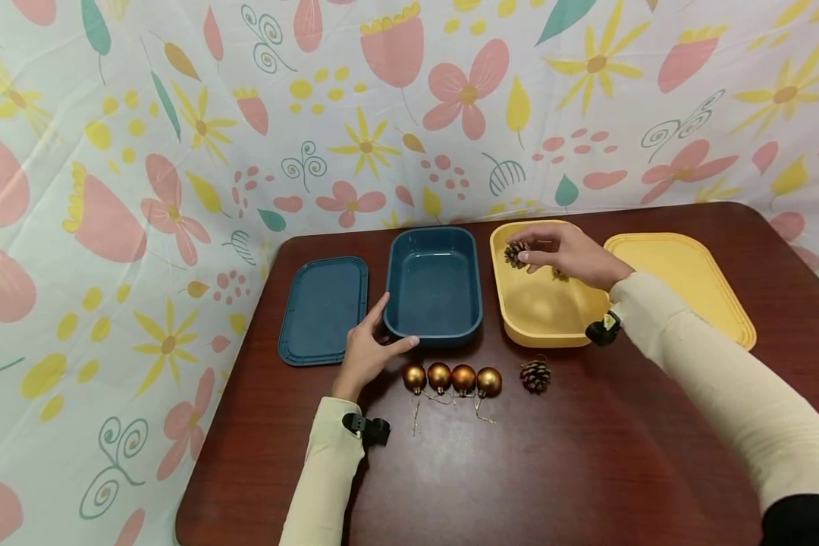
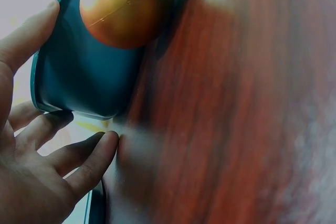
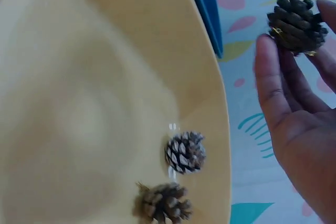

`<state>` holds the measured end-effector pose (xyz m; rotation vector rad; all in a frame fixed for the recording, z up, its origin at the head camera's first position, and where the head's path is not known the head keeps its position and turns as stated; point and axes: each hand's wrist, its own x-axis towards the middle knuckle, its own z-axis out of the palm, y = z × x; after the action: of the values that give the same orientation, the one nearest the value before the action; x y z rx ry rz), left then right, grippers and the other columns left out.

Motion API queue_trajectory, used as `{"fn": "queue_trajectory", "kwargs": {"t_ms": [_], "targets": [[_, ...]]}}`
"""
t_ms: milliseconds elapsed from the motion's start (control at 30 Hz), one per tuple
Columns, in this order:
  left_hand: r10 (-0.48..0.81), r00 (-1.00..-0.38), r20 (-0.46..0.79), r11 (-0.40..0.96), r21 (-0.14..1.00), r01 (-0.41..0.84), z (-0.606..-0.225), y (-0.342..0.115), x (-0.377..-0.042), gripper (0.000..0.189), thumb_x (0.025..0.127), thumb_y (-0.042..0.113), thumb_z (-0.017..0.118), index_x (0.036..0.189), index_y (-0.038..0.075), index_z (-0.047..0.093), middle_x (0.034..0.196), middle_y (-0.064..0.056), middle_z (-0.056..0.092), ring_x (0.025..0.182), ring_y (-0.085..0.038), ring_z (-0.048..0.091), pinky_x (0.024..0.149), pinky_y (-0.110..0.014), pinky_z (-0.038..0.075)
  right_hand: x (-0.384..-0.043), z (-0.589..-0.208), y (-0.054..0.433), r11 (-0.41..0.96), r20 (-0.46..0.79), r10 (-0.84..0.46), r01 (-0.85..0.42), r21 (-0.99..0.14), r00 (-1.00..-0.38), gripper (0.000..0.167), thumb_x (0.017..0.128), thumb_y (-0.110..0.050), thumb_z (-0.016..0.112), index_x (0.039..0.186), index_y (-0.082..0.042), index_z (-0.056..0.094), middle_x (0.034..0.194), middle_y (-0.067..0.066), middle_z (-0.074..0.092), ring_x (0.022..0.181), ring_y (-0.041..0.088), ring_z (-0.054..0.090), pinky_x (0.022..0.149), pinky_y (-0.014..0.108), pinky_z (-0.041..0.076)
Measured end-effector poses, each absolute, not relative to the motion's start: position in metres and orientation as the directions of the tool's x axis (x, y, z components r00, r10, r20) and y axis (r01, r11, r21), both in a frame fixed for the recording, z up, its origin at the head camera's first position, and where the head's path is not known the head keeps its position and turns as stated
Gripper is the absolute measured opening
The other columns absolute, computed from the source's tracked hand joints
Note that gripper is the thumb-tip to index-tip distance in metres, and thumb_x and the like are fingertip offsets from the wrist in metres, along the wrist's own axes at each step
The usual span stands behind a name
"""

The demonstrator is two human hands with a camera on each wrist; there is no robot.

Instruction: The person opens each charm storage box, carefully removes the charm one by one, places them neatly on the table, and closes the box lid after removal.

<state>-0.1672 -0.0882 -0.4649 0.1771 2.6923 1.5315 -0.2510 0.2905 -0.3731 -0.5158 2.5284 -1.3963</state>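
My right hand (image 1: 565, 249) pinches a brown pine cone (image 1: 516, 255) above the far left part of the yellow container (image 1: 542, 339). In the right wrist view, the pinched pine cone (image 3: 297, 26) has a bit of gold string. Two other pine cones, one pale-tipped (image 3: 185, 152) and one browner (image 3: 166, 203), lie inside that container. My left hand (image 1: 368, 353) rests at the near left corner of the blue container (image 1: 431, 340), thumb and fingers spread along its outside. In the left wrist view the left hand (image 2: 47, 166) has fairly straight fingers.
Several gold and copper baubles (image 1: 463, 379) with strings stand in a row before the blue container. A pine cone (image 1: 535, 375) lies on the dark wooden table (image 1: 519, 470). A blue lid (image 1: 324, 311) lies left, a yellow lid (image 1: 682, 280) right. Floral cloth (image 1: 409, 114) hangs behind.
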Motion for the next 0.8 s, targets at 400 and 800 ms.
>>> {"fn": "queue_trajectory", "kwargs": {"t_ms": [400,800], "targets": [[0.130,-0.991,0.040,0.499,0.861,0.100,-0.464,-0.088,-0.167,0.098,0.078,0.047,0.085,0.159,0.037,0.030,0.165,0.000,0.033,0.149,-0.029,0.039,0.112,-0.056,0.044,-0.229,-0.374,0.284,-0.011,0.079,-0.465,-0.083,-0.996,-0.882,0.028,0.101,-0.008,0.058,0.129,-0.007,0.059,0.124,-0.002,0.058,0.091,0.012,0.067,0.080,0.030,0.060],[0.129,-0.991,0.043,0.501,0.859,0.103,-0.464,-0.089,-0.167,0.097,0.079,0.046,0.085,0.159,0.036,0.031,0.165,-0.001,0.033,0.148,-0.031,0.040,0.112,-0.056,0.044,-0.204,-0.371,0.286,-0.301,0.155,-0.535,0.016,-0.954,-0.831,0.032,0.103,0.004,0.046,0.127,-0.004,0.065,0.128,0.000,0.058,0.104,0.012,0.060,0.084,0.024,0.057]]}}
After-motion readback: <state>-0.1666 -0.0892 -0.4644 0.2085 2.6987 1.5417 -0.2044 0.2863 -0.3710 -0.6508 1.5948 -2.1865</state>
